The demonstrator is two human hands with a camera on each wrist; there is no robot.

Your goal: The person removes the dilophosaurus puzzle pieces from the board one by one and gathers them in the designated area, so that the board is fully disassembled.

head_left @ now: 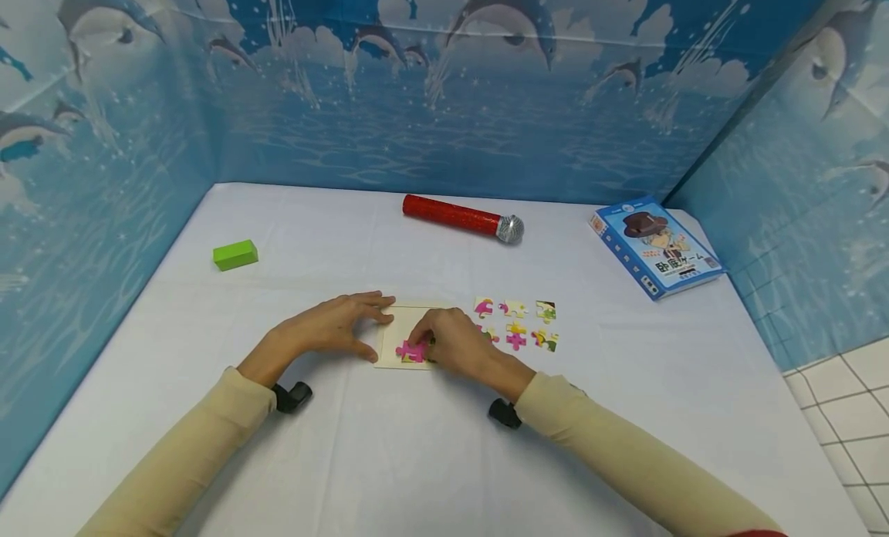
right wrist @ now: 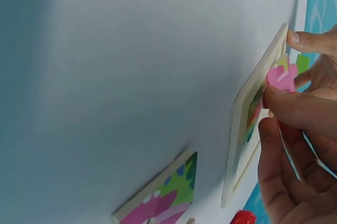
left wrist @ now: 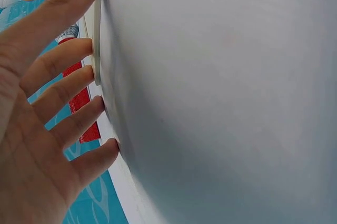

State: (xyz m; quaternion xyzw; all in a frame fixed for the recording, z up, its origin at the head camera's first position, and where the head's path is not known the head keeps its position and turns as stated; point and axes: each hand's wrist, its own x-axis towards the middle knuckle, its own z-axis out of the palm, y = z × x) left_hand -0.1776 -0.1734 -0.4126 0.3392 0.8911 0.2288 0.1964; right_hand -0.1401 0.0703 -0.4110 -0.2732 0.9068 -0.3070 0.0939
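Note:
A shallow cream puzzle tray lies flat on the white table. The left hand, fingers spread, touches its left side; in the left wrist view the thumb and two fingers meet the tray's edge. Over the tray's lower part, the right hand pinches a pink jigsaw piece between thumb and finger. Another colourful piece sits inside the tray, partly covered by that hand. To the right lie several loose jigsaw pieces in pink, yellow and green, some half hidden behind the right hand.
Farther back lies a red microphone with a silver head. A green block is at the back left, and a blue game box at the back right. Dolphin-print curtains enclose the table's back and sides.

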